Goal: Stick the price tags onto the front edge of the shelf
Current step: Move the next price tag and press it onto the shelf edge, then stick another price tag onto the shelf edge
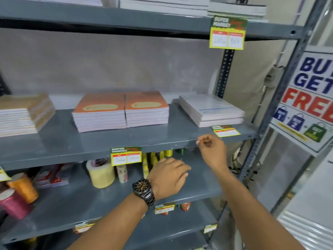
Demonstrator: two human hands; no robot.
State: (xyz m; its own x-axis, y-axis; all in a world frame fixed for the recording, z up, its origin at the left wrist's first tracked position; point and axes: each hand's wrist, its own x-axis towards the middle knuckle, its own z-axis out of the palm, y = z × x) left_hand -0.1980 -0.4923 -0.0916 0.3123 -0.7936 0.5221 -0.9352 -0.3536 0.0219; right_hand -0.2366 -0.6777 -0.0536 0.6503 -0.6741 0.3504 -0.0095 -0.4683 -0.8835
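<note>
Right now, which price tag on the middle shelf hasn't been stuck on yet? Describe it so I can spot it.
Find the grey middle shelf holding the stacked notebooks. Follow it right to the pale grey notebook stack near the upright. The loose price tag lies flat on the shelf top just in front of that stack, above the right hand, while the other tag hangs from the front edge.

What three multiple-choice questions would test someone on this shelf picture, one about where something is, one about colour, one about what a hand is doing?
1. Where does the loose price tag lie?
A. flat on the shelf top beside the white notebook stack
B. on the floor
C. on the orange notebooks

2. What colour are the covers of the two middle notebook stacks?
A. blue
B. orange
C. black

3. What is the right hand doing?
A. spread flat
B. gripping a spool
C. thumb and forefinger pinched together

Answers: 1 A, it lies near the shelf's right end; 2 B, orange covers; 3 C, fingertips meet at the shelf edge.
</note>
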